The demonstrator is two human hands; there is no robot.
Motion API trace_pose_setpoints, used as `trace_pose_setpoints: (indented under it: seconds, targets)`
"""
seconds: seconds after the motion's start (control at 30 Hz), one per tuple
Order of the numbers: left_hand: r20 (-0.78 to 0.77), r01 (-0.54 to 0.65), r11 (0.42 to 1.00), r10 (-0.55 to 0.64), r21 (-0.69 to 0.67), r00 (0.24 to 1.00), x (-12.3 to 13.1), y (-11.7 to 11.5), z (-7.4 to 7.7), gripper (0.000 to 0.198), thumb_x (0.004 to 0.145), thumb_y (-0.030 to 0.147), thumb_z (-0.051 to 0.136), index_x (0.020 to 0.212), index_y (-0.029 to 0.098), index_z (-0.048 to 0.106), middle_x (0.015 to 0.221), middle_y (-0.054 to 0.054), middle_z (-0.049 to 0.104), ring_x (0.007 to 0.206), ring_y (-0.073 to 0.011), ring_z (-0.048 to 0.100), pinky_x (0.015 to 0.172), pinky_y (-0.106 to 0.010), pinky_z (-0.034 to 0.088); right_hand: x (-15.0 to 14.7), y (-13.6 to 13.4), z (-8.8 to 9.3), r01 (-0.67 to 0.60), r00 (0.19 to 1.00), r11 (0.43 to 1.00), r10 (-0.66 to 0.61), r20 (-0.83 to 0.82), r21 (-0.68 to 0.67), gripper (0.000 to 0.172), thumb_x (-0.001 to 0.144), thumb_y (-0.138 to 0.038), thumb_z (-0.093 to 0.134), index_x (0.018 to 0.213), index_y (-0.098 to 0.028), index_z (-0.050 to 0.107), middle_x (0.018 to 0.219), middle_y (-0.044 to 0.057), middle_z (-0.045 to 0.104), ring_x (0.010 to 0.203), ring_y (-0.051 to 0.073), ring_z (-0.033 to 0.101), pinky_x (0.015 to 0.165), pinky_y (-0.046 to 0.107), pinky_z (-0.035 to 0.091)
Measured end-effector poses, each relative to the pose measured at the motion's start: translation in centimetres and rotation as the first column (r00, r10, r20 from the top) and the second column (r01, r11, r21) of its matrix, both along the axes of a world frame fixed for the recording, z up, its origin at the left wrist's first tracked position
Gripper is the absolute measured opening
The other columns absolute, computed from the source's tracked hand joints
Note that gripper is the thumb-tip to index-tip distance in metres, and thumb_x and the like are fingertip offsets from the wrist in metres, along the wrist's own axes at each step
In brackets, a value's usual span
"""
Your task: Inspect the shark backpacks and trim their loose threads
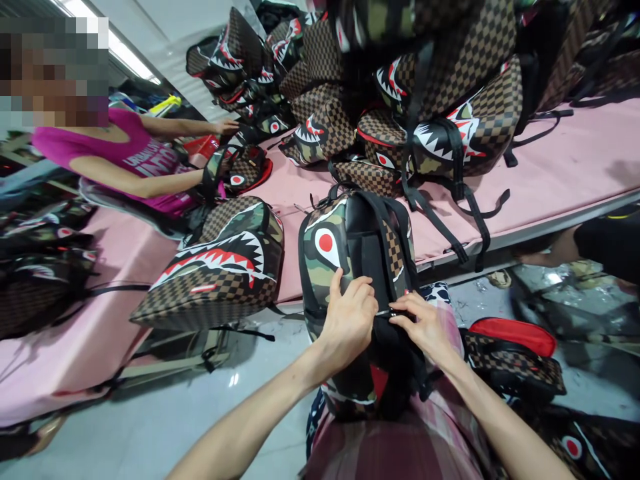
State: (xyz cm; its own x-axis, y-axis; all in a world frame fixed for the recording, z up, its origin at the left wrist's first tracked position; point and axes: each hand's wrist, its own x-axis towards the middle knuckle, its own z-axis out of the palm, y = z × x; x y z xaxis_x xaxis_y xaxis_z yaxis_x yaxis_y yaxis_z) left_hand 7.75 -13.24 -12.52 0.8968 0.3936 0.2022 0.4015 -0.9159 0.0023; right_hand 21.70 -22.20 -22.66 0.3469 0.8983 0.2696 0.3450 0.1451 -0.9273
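Observation:
A camouflage and brown-checkered backpack (321, 267) with a red and white eye rests upright on my lap, against the edge of the pink table (295, 193). Its black back panel and straps face to the right. My left hand (350, 310) lies on the backpack's side, thumb up and the other fingers curled at a small metallic piece near the black panel. Close by on the right, my right hand (417, 320) pinches the other end of that small piece, which looks like a zipper pull. A checkered shark-mouth backpack (225, 267) lies on the table to the left.
Backpacks (320, 133) are piled along the table's far side, with straps hanging over the front edge. A person in a pink shirt (145, 160) handles a bag at the left. More bags (515, 360) lie low at the right, near another person's arm (545, 257).

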Motion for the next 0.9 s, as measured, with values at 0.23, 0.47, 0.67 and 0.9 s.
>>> trace_pose_setpoints:
  seconds: [0.23, 0.47, 0.67, 0.9]
  targets:
    - [0.006, -0.022, 1.000, 0.022, 0.008, 1.000, 0.1, 0.0, 0.0, 0.016, 0.077, 0.004, 0.047, 0.075, 0.015, 0.059, 0.088, -0.006, 0.063, 0.110, -0.0226, 0.052, 0.109, -0.058, 0.009, 0.0, 0.4, 0.1, -0.016, 1.000, 1.000, 0.016, -0.002, -0.002, 0.008, 0.078, -0.021, 0.064, 0.085, -0.024, 0.067, 0.084, 0.001, 0.066, 0.085, 0.018, 0.060, 0.092, 0.038, 0.041]
    - [0.063, -0.038, 0.997, 0.042, -0.067, 0.997, 0.5, -0.7, 0.0, 0.016, 0.076, 0.006, 0.049, 0.075, 0.015, 0.062, 0.087, -0.007, 0.063, 0.110, -0.0241, 0.052, 0.108, -0.059, 0.013, 0.3, 0.5, 0.7, -0.039, 0.999, 0.999, 0.038, -0.025, -0.033, 0.004, 0.078, -0.024, 0.063, 0.079, -0.023, 0.067, 0.080, 0.002, 0.066, 0.081, 0.019, 0.060, 0.087, 0.039, 0.045]
    - [0.418, 0.015, 0.880, 0.210, -0.475, 0.884, -3.0, 3.2, 4.0, 0.033, 0.090, 0.026, 0.037, 0.073, 0.022, 0.065, 0.094, -0.004, 0.064, 0.118, -0.0195, 0.047, 0.108, -0.045, 0.026, 3.2, -1.4, -1.9, 0.150, 0.930, 0.978, -0.189, -0.316, -0.146, 0.020, 0.072, -0.034, 0.066, 0.087, -0.021, 0.065, 0.086, 0.004, 0.068, 0.081, 0.021, 0.062, 0.075, 0.034, 0.049]
    - [0.270, -0.131, 0.404, 0.786, -0.906, 0.555, -3.5, 10.5, 1.1, 0.047, 0.076, 0.052, 0.054, 0.098, 0.011, 0.063, 0.102, -0.014, 0.067, 0.100, -0.0270, 0.059, 0.081, -0.035, 0.049, 6.2, 2.6, -0.7, 0.402, 0.807, 0.885, -0.464, -0.366, -0.235, 0.043, 0.062, -0.051, 0.069, 0.085, -0.015, 0.068, 0.080, 0.007, 0.069, 0.076, 0.024, 0.062, 0.064, 0.033, 0.049]
